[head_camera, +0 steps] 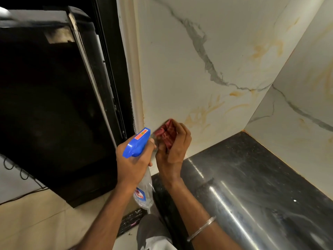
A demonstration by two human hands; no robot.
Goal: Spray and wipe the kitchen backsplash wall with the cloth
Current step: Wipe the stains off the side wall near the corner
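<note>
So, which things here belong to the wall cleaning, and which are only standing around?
For the job: spray bottle in the left hand, red cloth in the right hand, marble wall.
Just there: black appliance, dark counter, wrist bangle.

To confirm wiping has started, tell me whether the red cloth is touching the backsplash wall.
Cannot tell. In the head view the right hand holds the red cloth before the backsplash wall, its blurred edge hiding any gap.
</note>
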